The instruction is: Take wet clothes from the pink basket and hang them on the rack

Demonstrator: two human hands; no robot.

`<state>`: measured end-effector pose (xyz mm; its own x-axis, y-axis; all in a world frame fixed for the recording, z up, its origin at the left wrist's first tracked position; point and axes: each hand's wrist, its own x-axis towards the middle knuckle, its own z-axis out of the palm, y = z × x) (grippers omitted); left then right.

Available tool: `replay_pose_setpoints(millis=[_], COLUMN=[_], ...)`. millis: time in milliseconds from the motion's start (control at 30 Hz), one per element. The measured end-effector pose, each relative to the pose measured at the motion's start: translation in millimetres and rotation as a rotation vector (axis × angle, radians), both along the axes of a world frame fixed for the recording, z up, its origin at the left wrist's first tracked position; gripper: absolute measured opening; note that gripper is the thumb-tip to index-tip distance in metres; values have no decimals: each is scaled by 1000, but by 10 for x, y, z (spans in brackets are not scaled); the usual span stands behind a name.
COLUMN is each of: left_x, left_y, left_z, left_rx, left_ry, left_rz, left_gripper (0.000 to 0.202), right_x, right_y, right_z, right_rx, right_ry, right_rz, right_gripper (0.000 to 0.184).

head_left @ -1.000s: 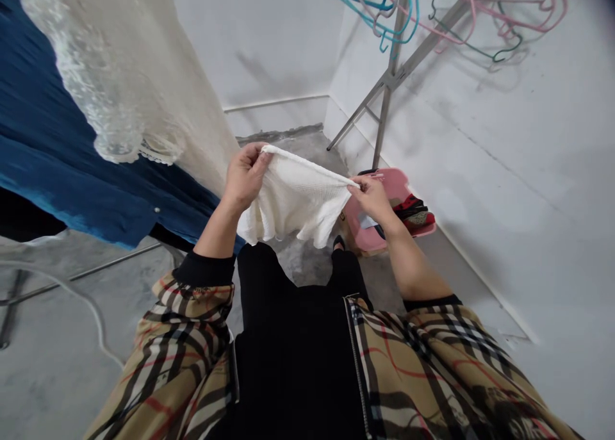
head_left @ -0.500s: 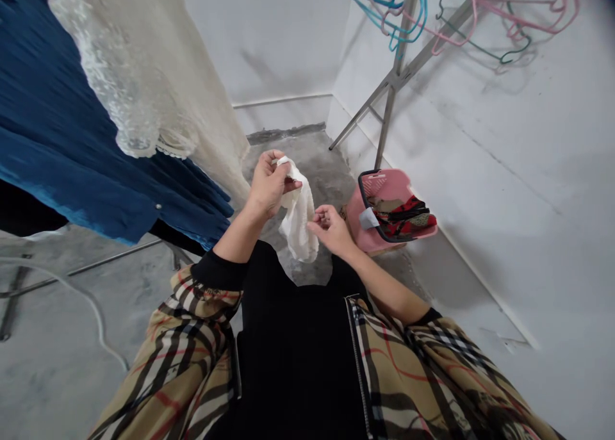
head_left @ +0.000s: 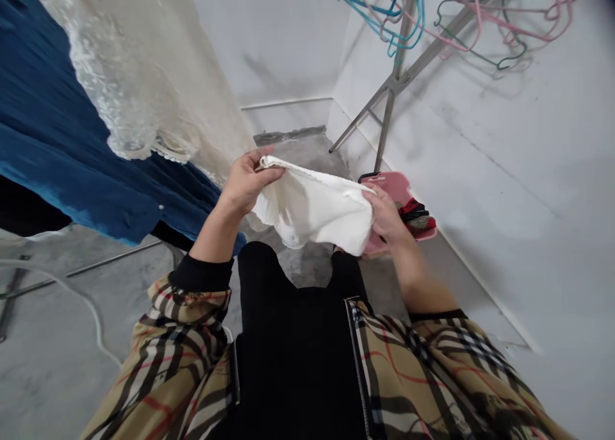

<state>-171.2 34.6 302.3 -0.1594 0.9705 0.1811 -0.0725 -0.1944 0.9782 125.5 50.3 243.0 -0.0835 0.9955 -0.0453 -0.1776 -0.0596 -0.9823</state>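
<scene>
- Grip: both bare hands are closed on one piece of thin white cloth [head_left: 327,206], holding it between them in front of the body.
- Left hand [head_left: 245,180]: thumb and fingers pinch the rolled upper corner.
- Right hand [head_left: 385,212]: closed on the opposite end of the upper edge; exact finger placement is blurred.
- Cloth condition: upper edge drawn nearly straight, sloping down towards the right hand; lower part hangs loose below the grip, creased and uneven.
- Progress: spreading along the upper edge is judged achieved; the lower folds are not yet flat, and the cloth is neither released nor laid down.
- Right of the grip, lower down: pink plastic basket [head_left: 394,185], partly hidden by the right hand, containing red-and-black patterned fabric [head_left: 413,211].
- Left of the grip: long cream lace-trimmed garment [head_left: 158,62] hanging in front of a deep blue cloth garment [head_left: 72,145].
- Beyond the grip, to the right: grey metal folding stand [head_left: 394,84], with blue, pink and green hangers [head_left: 421,20] near its upper part.
</scene>
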Motion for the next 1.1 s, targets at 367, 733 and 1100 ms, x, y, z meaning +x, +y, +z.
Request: replay_pose_setpoints(millis=[367, 733, 1100], left_x=[-39, -123, -161], left_y=[-31, -49, -35], left_z=[-21, 26, 36], left_rx=[-102, -220, -234], left_ry=[238, -55, -97], left_rz=[26, 36, 105], left_gripper=[33, 34, 30], right_x=[250, 457, 447], right_y=[97, -38, -80], right_z=[468, 514, 350], right_rx=[-86, 353, 757], right_ry=[59, -646, -694], right_rz=[115, 421, 468], right_gripper=[41, 62, 39])
